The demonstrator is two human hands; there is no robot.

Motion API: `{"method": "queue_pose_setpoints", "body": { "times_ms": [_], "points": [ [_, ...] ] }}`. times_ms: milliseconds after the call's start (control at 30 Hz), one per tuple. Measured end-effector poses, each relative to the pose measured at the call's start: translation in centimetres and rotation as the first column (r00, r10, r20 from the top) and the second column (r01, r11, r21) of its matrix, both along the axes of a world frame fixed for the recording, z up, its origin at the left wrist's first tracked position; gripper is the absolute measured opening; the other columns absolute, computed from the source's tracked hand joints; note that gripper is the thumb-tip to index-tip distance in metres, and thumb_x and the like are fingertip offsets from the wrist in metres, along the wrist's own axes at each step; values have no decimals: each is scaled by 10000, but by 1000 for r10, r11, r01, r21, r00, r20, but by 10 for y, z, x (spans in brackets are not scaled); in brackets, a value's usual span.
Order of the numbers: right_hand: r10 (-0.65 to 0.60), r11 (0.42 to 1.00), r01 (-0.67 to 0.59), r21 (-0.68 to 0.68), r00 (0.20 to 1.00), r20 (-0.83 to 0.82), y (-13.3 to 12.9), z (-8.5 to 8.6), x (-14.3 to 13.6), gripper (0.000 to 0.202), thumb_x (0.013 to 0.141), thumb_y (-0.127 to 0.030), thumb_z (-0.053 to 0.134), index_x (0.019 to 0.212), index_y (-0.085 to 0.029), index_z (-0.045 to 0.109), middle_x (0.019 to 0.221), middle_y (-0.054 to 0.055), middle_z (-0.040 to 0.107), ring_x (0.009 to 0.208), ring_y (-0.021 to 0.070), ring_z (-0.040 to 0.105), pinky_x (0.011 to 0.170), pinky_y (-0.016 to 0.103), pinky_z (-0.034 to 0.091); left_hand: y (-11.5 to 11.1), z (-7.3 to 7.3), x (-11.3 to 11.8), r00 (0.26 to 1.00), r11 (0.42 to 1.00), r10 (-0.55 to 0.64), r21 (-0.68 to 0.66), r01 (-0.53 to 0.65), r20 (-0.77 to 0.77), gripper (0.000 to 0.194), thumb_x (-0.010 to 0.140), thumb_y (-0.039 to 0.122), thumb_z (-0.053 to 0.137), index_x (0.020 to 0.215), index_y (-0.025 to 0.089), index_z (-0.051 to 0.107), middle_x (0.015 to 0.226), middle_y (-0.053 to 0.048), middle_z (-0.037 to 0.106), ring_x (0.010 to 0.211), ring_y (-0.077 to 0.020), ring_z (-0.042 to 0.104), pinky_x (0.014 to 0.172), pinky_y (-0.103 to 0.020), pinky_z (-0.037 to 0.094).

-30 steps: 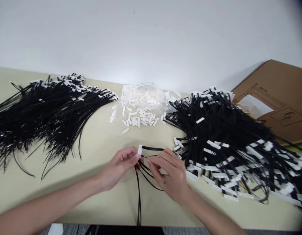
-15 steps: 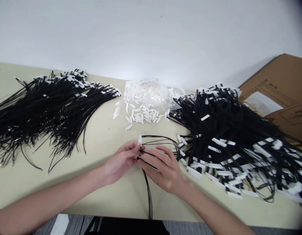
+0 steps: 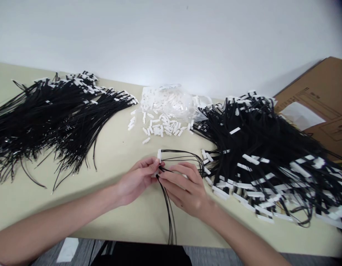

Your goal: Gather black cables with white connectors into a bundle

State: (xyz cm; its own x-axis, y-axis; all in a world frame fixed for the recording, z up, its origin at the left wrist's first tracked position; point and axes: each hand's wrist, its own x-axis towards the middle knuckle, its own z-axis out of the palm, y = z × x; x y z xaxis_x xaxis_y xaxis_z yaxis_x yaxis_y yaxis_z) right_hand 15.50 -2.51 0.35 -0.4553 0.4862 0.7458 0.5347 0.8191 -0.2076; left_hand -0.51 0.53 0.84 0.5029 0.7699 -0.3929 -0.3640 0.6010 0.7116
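Left hand: the left hand (image 3: pixel 137 181) is pinched shut on a small white connector (image 3: pixel 159 155) at the end of a few black wires (image 3: pixel 170 210); thumb and forefinger clamp it near the middle of the tabletop (image 3: pixel 115 162), apparently to steady the piece for the other hand.
Right hand: the right hand (image 3: pixel 184 188) is closed narrowly on the same wires just beside the connector, fingertips meeting those of the left, a grip that suits feeding a wire end into the housing; the exact contact is hidden by the fingers.
Held wires: they loop out to the right of the connector, and their tails trail toward the near edge of the tabletop, hanging free.
Loose connectors: a scatter of white pieces (image 3: pixel 160 129) lies behind the hands, spilling from a clear bag (image 3: pixel 171 101), within easy reach.
Left pile: a heap of black wires (image 3: pixel 49 122), well apart from the hands, white ends pointing toward the bag.
Right pile: a larger heap (image 3: pixel 265 155) carrying white tags, near the right hand.
Cardboard box: a flattened box (image 3: pixel 320 107) leans at the far right, behind the right pile.
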Motion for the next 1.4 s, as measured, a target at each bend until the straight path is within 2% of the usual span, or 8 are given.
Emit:
{"method": "queue_pose_setpoints", "body": {
  "times_ms": [167,267,367,433,500,600,733,1400],
  "points": [
    [-77,872,-166,-461,883,-463,-3,24,16,177,823,-87,461,887,-205,576,840,38,636,864,178,580,761,371,494,2,2,-1,998,997,43,67,-40,-48,108,757,253,567,713,154,570,723,-1,533,642,-98,481,607,-245,398],
    [-267,830,-252,-498,604,-751,1,38,37,139,863,-180,420,835,-215,551,678,10,546,645,135,561,573,299,493,2,4,-2,994,996,61,68,-55,-90,111,757,259,568,727,152,570,739,-5,531,656,-98,488,600,-241,394],
    [-358,885,-134,-446,416,-836,7,46,55,135,849,-191,449,848,-199,584,603,-24,406,467,65,374,393,199,313,2,5,-2,991,997,63,61,-56,-116,118,760,264,565,728,151,572,762,-10,535,670,-96,491,609,-238,389],
    [-326,942,96,-321,483,-813,9,46,57,149,822,-150,481,857,-201,617,611,-18,418,487,68,351,406,207,268,2,4,-2,991,997,57,56,-50,-125,120,762,267,563,727,152,572,781,-10,538,670,-91,487,603,-234,384],
    [-293,951,286,-116,720,-629,7,43,53,174,767,-87,534,835,-208,638,615,-8,468,532,88,398,441,229,292,2,3,-2,990,998,48,51,-41,-133,120,763,270,561,733,155,571,783,-7,534,663,-87,480,590,-228,378],
    [-265,954,281,105,954,-141,2,33,38,207,678,-27,621,791,-198,646,562,-17,499,517,89,415,445,240,292,2,0,-1,991,999,35,46,-29,-131,120,768,271,556,733,158,568,777,-1,523,656,-81,470,578,-220,372],
    [-241,963,230,138,968,65,-2,21,24,134,690,-75,647,790,-163,633,526,-13,525,495,86,435,455,252,299,2,-1,-1,995,998,-5,57,11,-102,120,778,266,543,731,157,567,771,2,517,654,-77,469,575,-212,369],
    [-217,976,217,32,976,5,1,17,28,165,692,-63,628,821,-162,604,570,2,535,509,88,437,478,249,316,1,3,-1,997,998,-31,53,35,-70,122,772,271,550,709,167,562,721,16,498,629,-76,449,571,-210,364]
  ]
}}
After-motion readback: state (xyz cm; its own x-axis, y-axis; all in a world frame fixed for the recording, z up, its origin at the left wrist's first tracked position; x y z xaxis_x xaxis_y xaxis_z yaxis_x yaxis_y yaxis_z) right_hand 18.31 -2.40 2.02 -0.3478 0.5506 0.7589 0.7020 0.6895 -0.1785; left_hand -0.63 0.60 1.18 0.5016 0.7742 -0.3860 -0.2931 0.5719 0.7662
